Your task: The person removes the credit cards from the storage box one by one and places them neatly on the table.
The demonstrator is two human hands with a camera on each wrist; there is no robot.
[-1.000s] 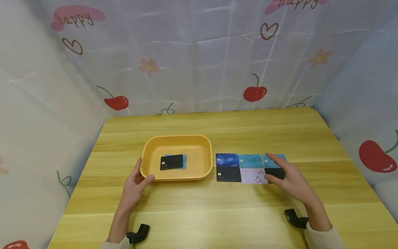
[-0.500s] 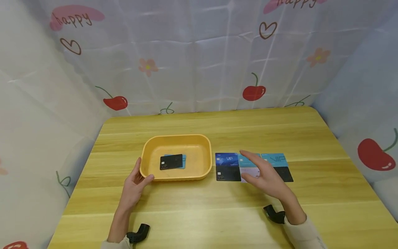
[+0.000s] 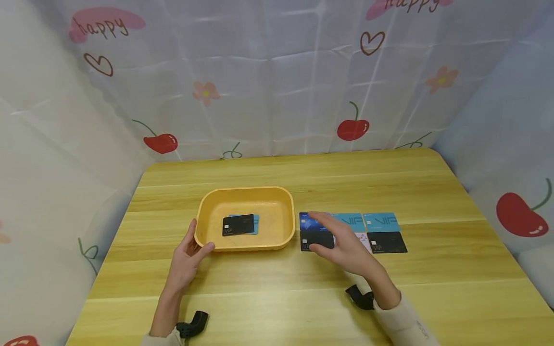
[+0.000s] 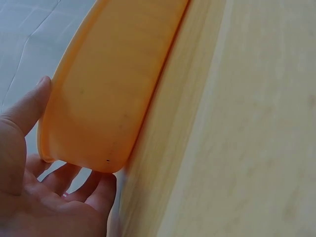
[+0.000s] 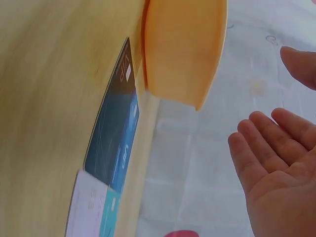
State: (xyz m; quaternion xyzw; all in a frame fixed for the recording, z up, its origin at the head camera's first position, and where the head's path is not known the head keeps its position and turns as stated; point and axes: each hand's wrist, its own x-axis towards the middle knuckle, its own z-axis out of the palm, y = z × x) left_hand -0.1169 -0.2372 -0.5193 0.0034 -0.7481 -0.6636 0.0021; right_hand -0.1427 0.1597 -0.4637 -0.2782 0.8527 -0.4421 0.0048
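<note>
While the left hand point(image 3: 186, 262) grips a corner of the yellow tray point(image 3: 278, 226), the right hand point(image 3: 348, 250), fingers parted and holding nothing, hovers over six cards point(image 3: 387, 242) left on the table point(image 3: 268, 298). Just right of the left hand, two cards point(image 3: 238, 225) already lie overlapped in the tray.

Head view: pale flowered card point(image 3: 363, 239) partly behind right hand point(image 3: 345, 246); in yellow tray point(image 3: 277, 226), light-blue card point(image 3: 257, 225) mostly under black card point(image 3: 238, 225) — small print point(image 3: 228, 235) illegible. Wrist views — yellow tray cut off at top.
</note>
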